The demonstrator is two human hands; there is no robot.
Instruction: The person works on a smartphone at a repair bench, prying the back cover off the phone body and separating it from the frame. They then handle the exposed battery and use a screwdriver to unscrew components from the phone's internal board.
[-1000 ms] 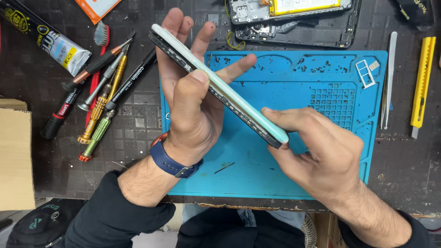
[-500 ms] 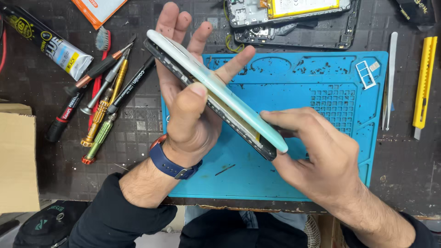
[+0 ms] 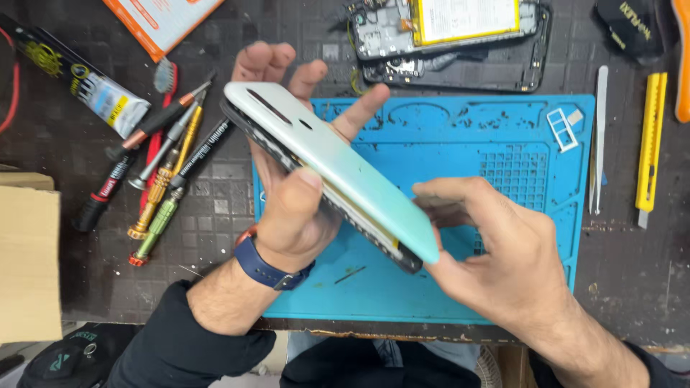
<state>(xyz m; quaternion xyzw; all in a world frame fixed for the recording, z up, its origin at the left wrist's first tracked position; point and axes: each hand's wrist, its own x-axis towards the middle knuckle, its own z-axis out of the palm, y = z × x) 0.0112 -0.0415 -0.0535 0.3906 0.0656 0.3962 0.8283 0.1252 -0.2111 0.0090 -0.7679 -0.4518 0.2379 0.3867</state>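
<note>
A smartphone (image 3: 327,162) with a pale mint-green back cover is held tilted above a blue repair mat (image 3: 517,136). Its back cover stands lifted off the dark body along one long edge, showing a gap. My left hand (image 3: 295,208) grips the phone from below, thumb pressed on the cover's edge, fingers spread behind it. My right hand (image 3: 496,251) holds the phone's lower right end, fingers curled around the corner.
Several screwdrivers (image 3: 162,183) and a red brush lie left of the mat. A glue tube (image 3: 75,79) is at the upper left. An opened phone (image 3: 453,32) lies at the top. Tweezers (image 3: 596,136), a yellow cutter (image 3: 650,144) and a small SIM tray (image 3: 562,128) sit right. A cardboard box (image 3: 29,262) lies left.
The back cover has lifted farther from the phone body, widening the gap. Both hands have kept their grip, and the phone has turned slightly to show more of its back.
</note>
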